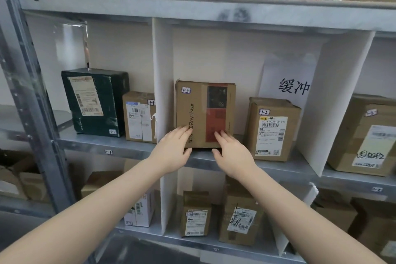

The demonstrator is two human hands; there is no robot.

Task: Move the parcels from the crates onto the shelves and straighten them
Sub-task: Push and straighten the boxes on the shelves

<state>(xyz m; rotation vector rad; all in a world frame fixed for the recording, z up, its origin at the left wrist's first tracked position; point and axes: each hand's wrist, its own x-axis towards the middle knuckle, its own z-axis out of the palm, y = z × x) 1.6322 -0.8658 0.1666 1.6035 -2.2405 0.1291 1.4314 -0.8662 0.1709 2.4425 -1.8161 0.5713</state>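
While both hands are up at the middle shelf, the brown box stands upright in the centre compartment, right at the front edge. The left hand and right hand both lie with straight fingers flat on its lower front, thumbs just under the bottom edge, so pressing, not gripping. A labelled box sits near it on the right. Left of the white divider are a dark green box and a small carton.
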